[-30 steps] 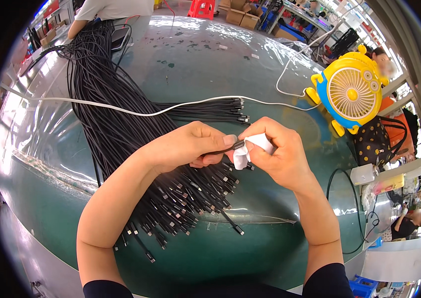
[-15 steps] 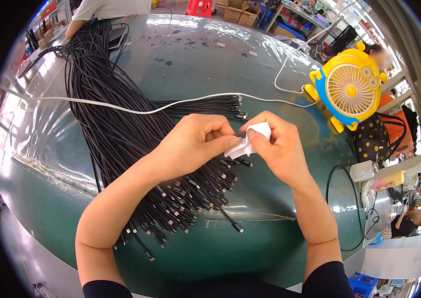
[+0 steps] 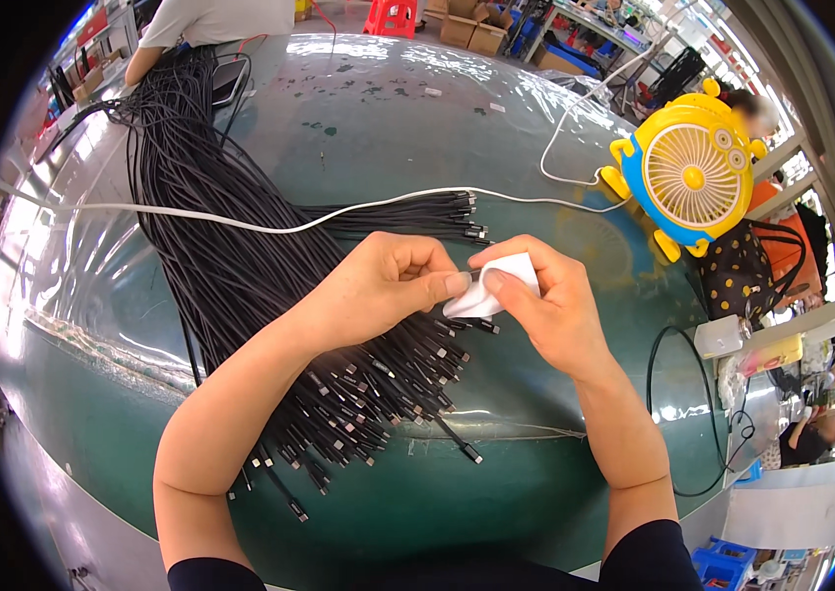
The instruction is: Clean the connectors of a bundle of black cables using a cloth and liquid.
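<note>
Above the middle of the table, my left hand (image 3: 388, 286) pinches a cable end (image 3: 474, 275), of which only a short dark piece shows between my hands. My right hand (image 3: 550, 305) is closed on a folded white cloth (image 3: 513, 269), with the thumb pressing it around the tip of that cable end. Below and behind my left hand lies a thick bundle of black cables (image 3: 230, 217). Their metal-tipped connectors (image 3: 368, 394) fan out toward me. A smaller group of cable ends (image 3: 417, 214) points right, just beyond my hands.
A white cord (image 3: 230, 212) crosses over the bundle toward a yellow and blue fan (image 3: 693, 177) on the right. A black cable loop (image 3: 652, 394) hangs near the table's right edge. A phone (image 3: 229, 81) lies at the far left, next to another person's arm (image 3: 146, 64).
The white cloth has shifted slightly in my right fingers, and its folded top now stands out flatter. Both hands stay in nearly the same place.
</note>
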`<state>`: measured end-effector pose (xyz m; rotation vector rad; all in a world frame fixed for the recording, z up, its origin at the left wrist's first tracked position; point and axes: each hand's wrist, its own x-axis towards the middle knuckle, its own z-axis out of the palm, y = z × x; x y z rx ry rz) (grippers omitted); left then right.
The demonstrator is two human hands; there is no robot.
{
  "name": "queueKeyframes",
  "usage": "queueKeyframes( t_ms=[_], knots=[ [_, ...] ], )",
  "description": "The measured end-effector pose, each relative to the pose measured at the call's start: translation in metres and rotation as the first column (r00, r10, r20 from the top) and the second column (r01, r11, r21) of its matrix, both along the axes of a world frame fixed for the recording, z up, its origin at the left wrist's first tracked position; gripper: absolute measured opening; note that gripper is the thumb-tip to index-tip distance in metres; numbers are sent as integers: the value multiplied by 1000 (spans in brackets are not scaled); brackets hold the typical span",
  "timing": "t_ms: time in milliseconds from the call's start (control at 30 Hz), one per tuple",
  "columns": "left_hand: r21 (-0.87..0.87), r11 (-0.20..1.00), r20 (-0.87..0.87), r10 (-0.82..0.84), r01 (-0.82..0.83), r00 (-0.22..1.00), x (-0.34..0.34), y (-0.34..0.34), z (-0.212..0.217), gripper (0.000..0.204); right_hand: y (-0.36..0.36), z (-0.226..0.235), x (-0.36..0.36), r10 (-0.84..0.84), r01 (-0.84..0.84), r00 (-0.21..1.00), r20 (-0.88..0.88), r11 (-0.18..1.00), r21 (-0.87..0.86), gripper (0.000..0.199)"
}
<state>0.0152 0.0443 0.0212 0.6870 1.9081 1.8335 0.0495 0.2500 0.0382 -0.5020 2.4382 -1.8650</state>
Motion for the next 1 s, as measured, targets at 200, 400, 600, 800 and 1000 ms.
queueKeyframes(
  t_ms=[200,400,600,800,1000],
  knots=[
    [-64,994,55,-87,90,995,2,0,-2,17,-4,0,10,-113,110,993,18,987,116,15],
    [-253,956,-348,-232,147,908,3,4,1,14,49,-12,10,-199,197,978,61,979,46,18],
    [-486,766,-755,-126,-421,643,-29,12,-4,31,81,-15,18,-161,148,980,119,982,113,17],
    [-821,288,-566,-292,-493,771,-67,45,-19,46,74,-18,21,-134,121,978,159,989,90,20],
    [-814,313,-566,-239,-489,789,-89,64,-11,52,108,-17,37,-194,188,974,115,980,63,18]
  ],
)
